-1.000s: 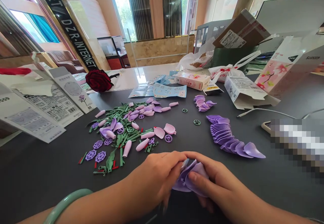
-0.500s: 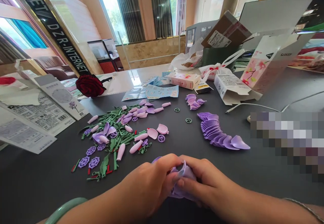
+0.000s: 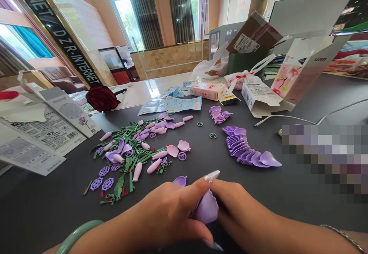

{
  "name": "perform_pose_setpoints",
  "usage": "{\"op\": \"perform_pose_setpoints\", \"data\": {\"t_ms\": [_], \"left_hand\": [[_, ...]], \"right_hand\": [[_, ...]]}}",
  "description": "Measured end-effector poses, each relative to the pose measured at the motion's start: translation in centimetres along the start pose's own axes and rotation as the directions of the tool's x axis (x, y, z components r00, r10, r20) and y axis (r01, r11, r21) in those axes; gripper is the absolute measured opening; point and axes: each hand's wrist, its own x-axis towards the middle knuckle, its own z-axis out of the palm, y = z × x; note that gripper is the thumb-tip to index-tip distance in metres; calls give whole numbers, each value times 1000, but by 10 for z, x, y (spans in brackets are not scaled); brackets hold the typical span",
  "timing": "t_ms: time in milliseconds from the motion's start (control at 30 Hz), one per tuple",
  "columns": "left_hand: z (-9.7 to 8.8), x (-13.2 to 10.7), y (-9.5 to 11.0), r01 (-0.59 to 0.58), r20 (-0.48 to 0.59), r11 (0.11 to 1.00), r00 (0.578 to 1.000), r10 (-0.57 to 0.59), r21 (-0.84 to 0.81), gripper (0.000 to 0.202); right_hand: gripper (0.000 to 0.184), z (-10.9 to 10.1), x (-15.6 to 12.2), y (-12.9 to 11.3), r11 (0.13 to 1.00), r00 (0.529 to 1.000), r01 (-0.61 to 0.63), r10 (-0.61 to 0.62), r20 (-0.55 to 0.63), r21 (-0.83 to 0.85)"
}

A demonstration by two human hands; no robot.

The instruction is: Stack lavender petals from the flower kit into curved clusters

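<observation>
At the near edge of the table, my two hands meet around a small bundle of lilac plastic flower petals (image 3: pixel 207 208). My left hand (image 3: pixel 175 212) curls about it from the left, one finger stretched over the top and another digit below. My right hand (image 3: pixel 237 198) presses against it from the right; its fingertips are hidden behind the petals. Just beyond my left knuckles lies a loose purple petal (image 3: pixel 180 181). To the right, a fanned row of purple petals (image 3: pixel 244 148) rests on the black tabletop (image 3: pixel 201 143).
On the left is a pile of green stems (image 3: pixel 138 143) with pink and purple pieces. Purple lattice rings (image 3: pixel 96 184) lie before it. Instruction sheets (image 3: pixel 184 104), a pink box (image 3: pixel 207 90) and an opened white box (image 3: pixel 261 97) stand behind. A white cable (image 3: pixel 287 117) crosses at right.
My left hand has opened out, its finger lifting over the petals, and my right thumb has slipped out of sight. More of the lilac bundle and the loose petal shows now.
</observation>
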Motion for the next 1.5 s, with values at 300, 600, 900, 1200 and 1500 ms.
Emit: {"op": "perform_pose_setpoints", "data": {"t_ms": [300, 600, 900, 1200, 1500], "left_hand": [[-3, 5, 1, 132, 36, 990, 990, -134, 39, 38], [-3, 2, -5, 103, 67, 994, 993, -101, -25, 32], [-2, 4, -9, 40, 92, 997, 995, -34, -59, 32], [-2, 5, -7, -11, 80, 996, 997, 4, 89, 28], [-2, 5, -11, -99, 120, 981, 990, 80, 167, 28]], "right_hand": [[11, -7, 6, 6, 998, 995, -61, 60, -81, -7], [7, -10, 9, 5, 974, 973, -213, 219, -70, 80], [14, -7, 12, 9, 915, 959, -247, 278, -54, 318], [26, -5, 12, 13, 880, 952, -244, 297, -73, 407], [26, -5, 14, 17, 895, 957, -221, 275, -89, 388]]}}
